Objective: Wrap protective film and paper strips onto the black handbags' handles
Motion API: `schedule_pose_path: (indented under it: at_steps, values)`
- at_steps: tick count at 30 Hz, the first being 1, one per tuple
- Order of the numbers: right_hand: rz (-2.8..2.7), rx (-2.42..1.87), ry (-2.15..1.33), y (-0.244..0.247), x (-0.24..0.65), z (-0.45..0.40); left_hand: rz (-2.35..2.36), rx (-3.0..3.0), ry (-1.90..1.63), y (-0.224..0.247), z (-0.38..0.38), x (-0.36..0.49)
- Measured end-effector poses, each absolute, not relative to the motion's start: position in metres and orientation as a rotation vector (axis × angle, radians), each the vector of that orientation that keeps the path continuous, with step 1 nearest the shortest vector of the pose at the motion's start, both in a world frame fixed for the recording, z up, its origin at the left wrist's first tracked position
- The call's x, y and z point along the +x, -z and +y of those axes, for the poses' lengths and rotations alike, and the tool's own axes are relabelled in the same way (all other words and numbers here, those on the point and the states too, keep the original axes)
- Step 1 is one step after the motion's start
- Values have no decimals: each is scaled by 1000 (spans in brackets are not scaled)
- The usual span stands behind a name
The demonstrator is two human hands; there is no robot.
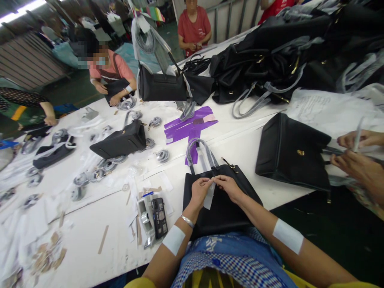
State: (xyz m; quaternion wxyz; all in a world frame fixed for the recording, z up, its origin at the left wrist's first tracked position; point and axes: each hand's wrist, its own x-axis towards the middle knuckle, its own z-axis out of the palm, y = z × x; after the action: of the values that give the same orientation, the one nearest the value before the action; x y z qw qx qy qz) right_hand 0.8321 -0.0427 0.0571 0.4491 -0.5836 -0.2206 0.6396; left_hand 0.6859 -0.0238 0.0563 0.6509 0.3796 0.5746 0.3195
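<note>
A black handbag point(222, 208) lies at the table's near edge, against the apron. Its two handles point(191, 154), wrapped in clear film, stick up away from me. Over the bag's top edge, my left hand point(201, 192) and my right hand point(228, 187) meet, each with thumb and fingertips pinched together. A pale translucent strip point(209, 197) hangs down between them over the bag's front, its upper end at the fingertips. Which hand grips the strip is too small to tell. A gold clasp point(228, 163) on a strap lies at the bag's upper right.
Another person's hands point(357, 156) work on a black bag point(295, 150) at the right. More black bags point(255, 68) are heaped at the back right. Purple tape point(192, 128) marks the white table point(120, 224). A phone point(159, 218) lies beside a metal holder point(145, 218).
</note>
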Motion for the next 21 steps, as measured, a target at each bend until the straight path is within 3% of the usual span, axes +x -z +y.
schedule_pose_path:
  at_steps: [9, 21]
  values:
    - [-275, -1437, -1610, -38, 840, -21, 1322, 911, -721, -52, -13, 696]
    - [-338, -1456, -1524, -37, 835, -31, 1404, 970, -743, -38, 12, 716]
